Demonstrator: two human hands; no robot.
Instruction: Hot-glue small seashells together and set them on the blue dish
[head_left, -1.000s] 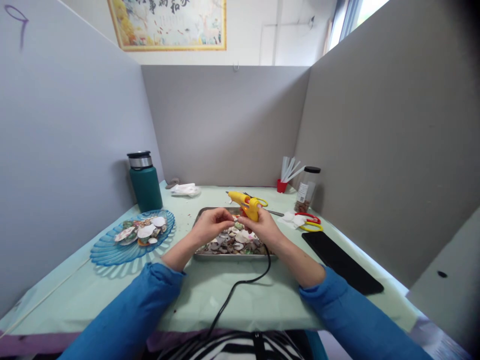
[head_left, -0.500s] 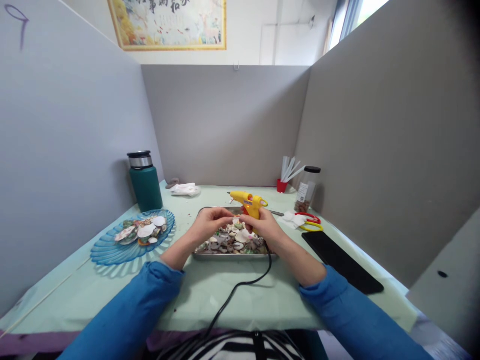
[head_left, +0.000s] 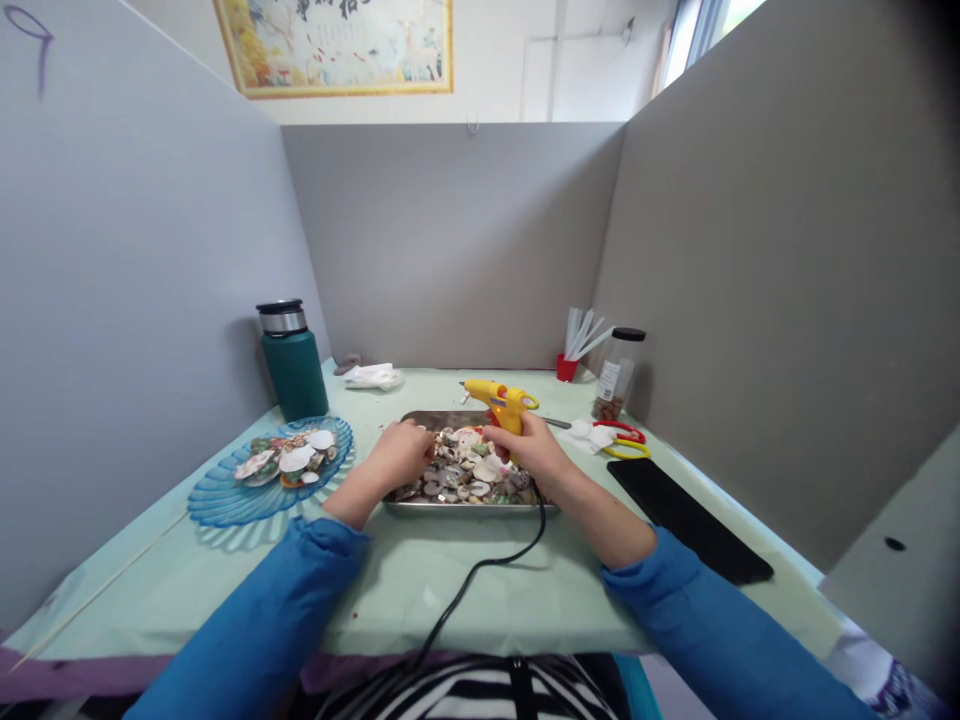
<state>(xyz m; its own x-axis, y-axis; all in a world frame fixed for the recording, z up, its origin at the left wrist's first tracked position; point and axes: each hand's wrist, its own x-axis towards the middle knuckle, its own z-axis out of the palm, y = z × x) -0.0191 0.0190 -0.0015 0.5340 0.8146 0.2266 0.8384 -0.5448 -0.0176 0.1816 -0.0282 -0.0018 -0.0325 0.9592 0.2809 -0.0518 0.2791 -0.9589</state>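
My right hand (head_left: 531, 447) is wrapped round the handle of a yellow hot glue gun (head_left: 499, 400), its nozzle pointing left. The gun is above the right side of a metal tray (head_left: 461, 508) filled with shells (head_left: 465, 470). A black cord drops from the gun toward me. Over the tray's left side, my left hand (head_left: 403, 458) is closed, its fingers curled downward among the shells. Its fingertips are hidden, so I cannot make out what they hold. Left of it, a blue scalloped plate (head_left: 217, 505) carries several shells (head_left: 289, 458).
A green bottle (head_left: 292, 365) stands behind the plate. At the right are a clear jar (head_left: 619, 375), scissors with red and yellow handles (head_left: 630, 440) and a black flat slab (head_left: 690, 520). A red cup (head_left: 567, 368) holds white sticks. Partitions enclose the table.
My left hand has moved left and down, away from my right hand, to the shells in the tray. The right hand keeps the glue gun in nearly the same place.
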